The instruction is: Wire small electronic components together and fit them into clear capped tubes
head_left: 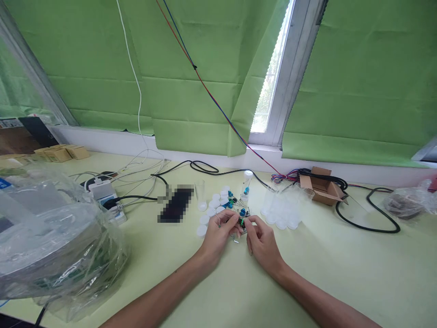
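Note:
Near the middle of the table, my left hand (220,230) and my right hand (262,238) meet with their fingers bent in a pinch. Between the fingertips is a small green-and-black part (242,222), too small to name. A thin wire end sticks out by my left fingers. Just beyond the hands lie small blue parts (228,205) with dark bits and metal pins. White round caps (202,230) lie in a cluster left of my left hand. A clear tube (246,186) with a white cap stands behind, a blue piece inside it.
Several clear tubes (282,213) lie to the right, before an open cardboard box (321,187) and black cable. Another clear tube (200,197) stands left, near a pixelated dark object (175,205). A power strip (111,202) and a plastic-wrapped spool (58,246) occupy the left.

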Demonstrator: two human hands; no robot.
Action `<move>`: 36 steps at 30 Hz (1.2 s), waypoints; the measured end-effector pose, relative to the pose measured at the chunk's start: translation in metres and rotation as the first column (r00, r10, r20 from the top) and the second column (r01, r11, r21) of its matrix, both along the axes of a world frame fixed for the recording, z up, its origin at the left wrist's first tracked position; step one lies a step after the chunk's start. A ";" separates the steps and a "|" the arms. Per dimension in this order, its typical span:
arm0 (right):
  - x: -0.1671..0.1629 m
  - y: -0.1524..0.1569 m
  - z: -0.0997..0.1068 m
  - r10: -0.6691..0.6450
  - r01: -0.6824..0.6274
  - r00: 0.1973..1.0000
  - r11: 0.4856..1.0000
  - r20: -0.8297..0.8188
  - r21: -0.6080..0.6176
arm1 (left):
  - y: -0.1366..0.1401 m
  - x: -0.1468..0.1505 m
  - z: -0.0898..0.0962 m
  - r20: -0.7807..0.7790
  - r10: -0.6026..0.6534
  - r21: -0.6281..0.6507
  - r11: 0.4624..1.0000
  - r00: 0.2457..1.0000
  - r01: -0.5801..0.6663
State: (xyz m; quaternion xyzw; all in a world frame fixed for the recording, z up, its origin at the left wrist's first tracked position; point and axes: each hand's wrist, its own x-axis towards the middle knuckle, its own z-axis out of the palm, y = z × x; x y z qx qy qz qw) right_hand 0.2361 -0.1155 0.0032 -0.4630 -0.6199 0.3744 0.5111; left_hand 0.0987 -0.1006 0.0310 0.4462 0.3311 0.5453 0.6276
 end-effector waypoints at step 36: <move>0.000 -0.001 0.000 0.007 -0.007 1.000 1.000 -0.024 -0.007 | 0.001 -0.001 0.000 0.007 -0.018 -0.002 1.000 1.000 0.018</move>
